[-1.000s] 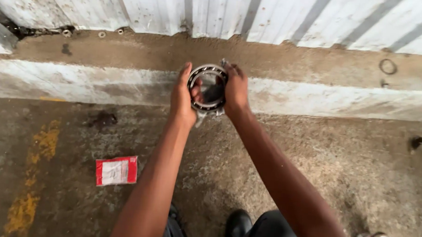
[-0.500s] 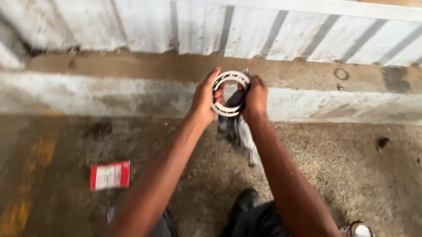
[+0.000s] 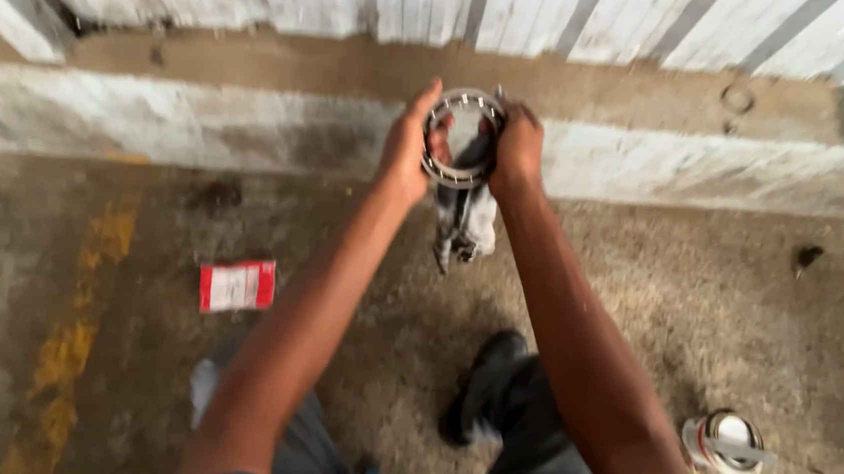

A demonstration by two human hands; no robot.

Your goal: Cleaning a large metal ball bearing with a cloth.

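Both my hands hold a round metal bearing ring (image 3: 444,174) up in front of me, over the ledge by the wall. My left hand (image 3: 406,146) grips its left rim. On the ring's right rim sits my right hand (image 3: 519,149), which also holds a dirty grey rag (image 3: 465,225) that hangs down below the ring. Rollers show around the ring's inside.
A red and white small box (image 3: 237,285) lies on the concrete floor at the left. A tin can (image 3: 724,443) with a stick across it stands at the lower right. My black shoe (image 3: 478,387) is below. A pale concrete ledge (image 3: 200,119) and corrugated wall (image 3: 560,17) lie ahead.
The view has shifted slightly; the rag now hangs clearly below the ring. My hands keep hold of the ring at about the same place.
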